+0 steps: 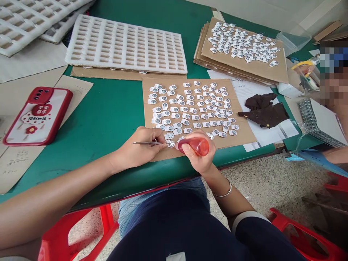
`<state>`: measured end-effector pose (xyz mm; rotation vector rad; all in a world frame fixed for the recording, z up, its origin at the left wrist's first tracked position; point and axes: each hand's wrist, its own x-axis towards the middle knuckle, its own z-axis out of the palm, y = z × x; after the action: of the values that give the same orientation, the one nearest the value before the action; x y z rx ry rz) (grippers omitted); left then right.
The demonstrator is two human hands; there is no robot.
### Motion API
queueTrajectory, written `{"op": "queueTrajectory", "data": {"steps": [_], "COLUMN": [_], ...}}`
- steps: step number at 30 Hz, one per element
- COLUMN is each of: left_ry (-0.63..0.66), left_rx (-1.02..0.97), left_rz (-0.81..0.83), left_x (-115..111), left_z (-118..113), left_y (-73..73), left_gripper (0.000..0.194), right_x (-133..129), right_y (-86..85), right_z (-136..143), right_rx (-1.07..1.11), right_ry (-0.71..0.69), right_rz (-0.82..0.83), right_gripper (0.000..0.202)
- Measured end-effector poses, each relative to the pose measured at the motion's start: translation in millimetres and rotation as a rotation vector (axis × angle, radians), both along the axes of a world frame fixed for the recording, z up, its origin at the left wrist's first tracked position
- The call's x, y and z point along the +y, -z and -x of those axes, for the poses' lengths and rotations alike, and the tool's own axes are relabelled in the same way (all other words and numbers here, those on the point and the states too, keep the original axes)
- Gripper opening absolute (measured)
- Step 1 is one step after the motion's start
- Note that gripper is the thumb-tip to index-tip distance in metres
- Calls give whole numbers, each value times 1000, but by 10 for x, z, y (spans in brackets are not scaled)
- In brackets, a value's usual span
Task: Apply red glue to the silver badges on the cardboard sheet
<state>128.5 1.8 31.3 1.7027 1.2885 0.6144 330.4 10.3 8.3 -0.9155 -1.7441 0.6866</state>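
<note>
My left hand (143, 148) is closed on a pair of thin metal tweezers (144, 143), which lie nearly level. At their tip is a small round black-and-white piece with a white tab (171, 144), by the near edge of a cardboard sheet (243, 136). My right hand (202, 165) is wrapped round a red, see-through squeeze bottle (198, 145). Its darker end points left, close to that piece; the very tip is hard to make out. Rows of similar tabbed pieces (195, 117) cover the sheet beyond both hands.
White foam trays (125, 45) stand at the back left. A cardboard stack (217, 59) bearing more pieces is at the back right. A red-cased phone (38, 116) lies left. Dark brown cloth (268, 110) rests on paper at right. Another person's arm (335, 156) shows at the right edge.
</note>
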Motion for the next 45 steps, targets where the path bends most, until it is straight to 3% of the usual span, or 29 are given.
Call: {"op": "queueTrajectory", "data": {"steps": [13, 17, 21, 25, 28, 30, 33, 37, 45], "left_ry": [0, -12, -35, -159, -162, -113, -55, 31, 65], "left_rx": [-4, 6, -21, -25, 105, 195, 249, 304, 374], "left_rz": [-18, -11, -14, -62, -187, -293, -433, -482, -597], "left_x": [3, 2, 19, 57, 46, 10, -65, -132, -146], "left_z": [-4, 2, 37, 54, 30, 4, -29, -53, -69], "left_y": [14, 33, -57, -228, -239, -177, -57, 44, 179], "left_gripper": [10, 11, 13, 16, 16, 13, 11, 10, 13], "right_x": [-10, 71, 426, 880, 1106, 1171, 1156, 1045, 905], "right_y": [16, 19, -230, -619, -750, -701, -495, -268, -238], "right_z": [20, -16, -151, -250, -198, -115, 17, 124, 214], "right_rx": [13, 259, 529, 529, 505, 478, 445, 341, 229], "right_ry": [3, 32, 42, -152, -263, -295, -302, -247, -222], "right_rz": [8, 163, 331, 484, 553, 569, 591, 474, 361], "right_gripper": [17, 14, 20, 27, 30, 32, 34, 34, 31]}}
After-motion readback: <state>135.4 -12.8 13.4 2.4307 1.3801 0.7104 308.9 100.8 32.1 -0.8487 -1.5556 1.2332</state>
